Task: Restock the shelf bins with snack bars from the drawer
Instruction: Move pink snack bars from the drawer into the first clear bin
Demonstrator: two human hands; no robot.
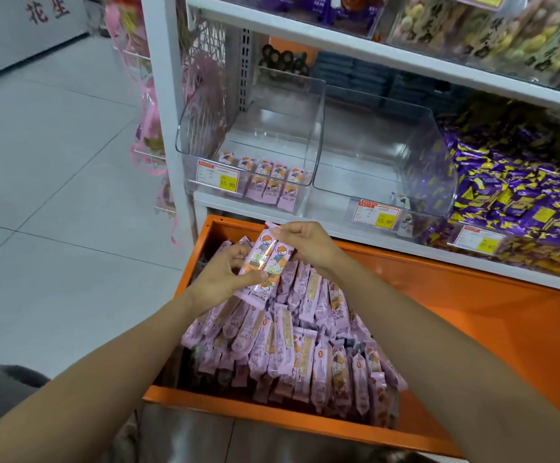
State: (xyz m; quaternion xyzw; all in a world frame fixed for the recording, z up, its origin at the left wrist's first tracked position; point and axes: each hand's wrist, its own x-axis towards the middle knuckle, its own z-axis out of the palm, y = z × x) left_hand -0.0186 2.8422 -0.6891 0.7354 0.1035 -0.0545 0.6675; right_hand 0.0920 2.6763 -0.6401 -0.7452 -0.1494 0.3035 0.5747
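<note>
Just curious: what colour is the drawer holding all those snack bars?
The drawer is bright orange, clearest in the head view.

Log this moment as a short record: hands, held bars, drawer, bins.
left hand: grips lower end of the pink-wrapped snack bars
right hand: pinches their upper end
orange metal drawer: open, piled with loose pink bars
left clear plastic bin: few pink bars along its front
middle clear plastic bin: nearly empty
purple-and-yellow wrapped sweets: heaped right of it
</note>
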